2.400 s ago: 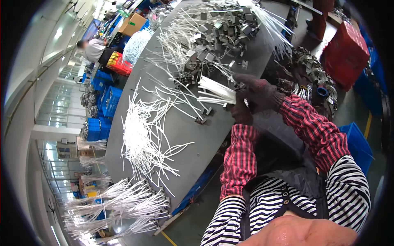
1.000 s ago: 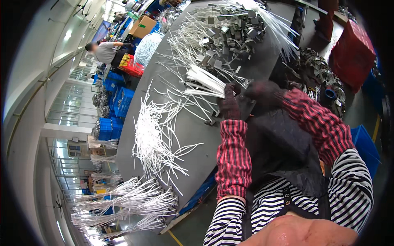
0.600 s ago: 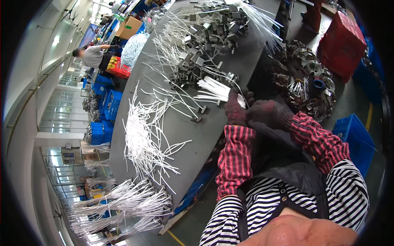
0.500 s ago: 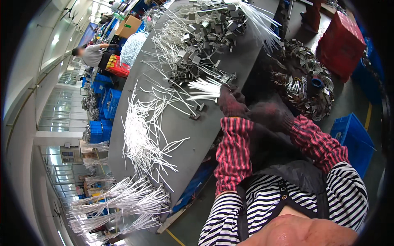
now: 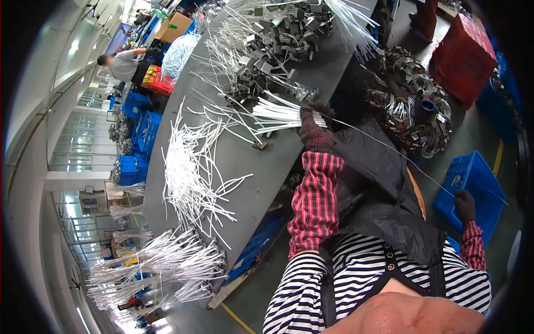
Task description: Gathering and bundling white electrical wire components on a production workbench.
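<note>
Both hands are well apart: the left hand [image 5: 316, 133] is clamped on a white bundle [image 5: 278, 113] that fans out to its left over the tabletop [image 5: 250, 197], while the right hand [image 5: 465, 207], by the blue bin [image 5: 478, 177], looks closed on a wire [image 5: 407, 158] strung between the two. This bundle seems gathered, though whether the wire circles it I cannot tell; the loose strands [image 5: 192, 170] left of the left hand seem still unbunched, the lot [image 5: 161, 263] nearer the body already bunched.

A head-worn fisheye looks down at the hands [image 5: 316, 134] and table [image 5: 272, 164].
</note>
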{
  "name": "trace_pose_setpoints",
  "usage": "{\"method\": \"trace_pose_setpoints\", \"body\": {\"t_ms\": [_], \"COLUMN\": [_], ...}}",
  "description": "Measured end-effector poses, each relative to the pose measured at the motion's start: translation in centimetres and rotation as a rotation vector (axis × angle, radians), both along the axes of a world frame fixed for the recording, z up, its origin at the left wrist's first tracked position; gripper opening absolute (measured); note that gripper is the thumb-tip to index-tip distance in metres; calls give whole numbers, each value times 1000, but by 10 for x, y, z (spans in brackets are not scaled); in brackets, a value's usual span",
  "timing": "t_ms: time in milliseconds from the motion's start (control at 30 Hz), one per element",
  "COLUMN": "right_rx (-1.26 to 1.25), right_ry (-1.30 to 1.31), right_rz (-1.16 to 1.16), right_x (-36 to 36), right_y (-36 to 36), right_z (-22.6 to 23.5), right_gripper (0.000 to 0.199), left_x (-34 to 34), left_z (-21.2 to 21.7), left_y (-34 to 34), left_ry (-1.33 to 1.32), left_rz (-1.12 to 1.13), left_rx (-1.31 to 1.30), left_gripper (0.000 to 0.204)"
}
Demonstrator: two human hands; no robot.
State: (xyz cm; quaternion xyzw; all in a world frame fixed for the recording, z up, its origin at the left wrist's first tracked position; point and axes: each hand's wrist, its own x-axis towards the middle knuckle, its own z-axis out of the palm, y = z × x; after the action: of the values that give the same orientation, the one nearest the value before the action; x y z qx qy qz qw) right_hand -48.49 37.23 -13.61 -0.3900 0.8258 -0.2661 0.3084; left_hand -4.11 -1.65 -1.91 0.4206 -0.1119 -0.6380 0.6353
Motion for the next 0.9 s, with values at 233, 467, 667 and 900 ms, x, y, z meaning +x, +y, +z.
{"method": "trace_pose_setpoints", "body": {"t_ms": [233,467,667,900], "right_rx": [50,10,14,97], "right_ry": [-271,-346,-395,-386], "right_rz": [-200,-43,38,-43], "right_x": [-15,72,112,81], "right_y": [26,-87,-168,-138], "right_z": [-19,-9,30,13], "right_gripper": [16,17,24,26], "left_x": [28,42,114,134], "left_z": [29,33,53,48], "left_y": [19,29,3,2], "left_ry": [-76,-1143,-89,-121], "left_rz": [73,192,370,365], "left_rx": [-62,-326,-230,-142], "left_gripper": [29,28,26,24]}}
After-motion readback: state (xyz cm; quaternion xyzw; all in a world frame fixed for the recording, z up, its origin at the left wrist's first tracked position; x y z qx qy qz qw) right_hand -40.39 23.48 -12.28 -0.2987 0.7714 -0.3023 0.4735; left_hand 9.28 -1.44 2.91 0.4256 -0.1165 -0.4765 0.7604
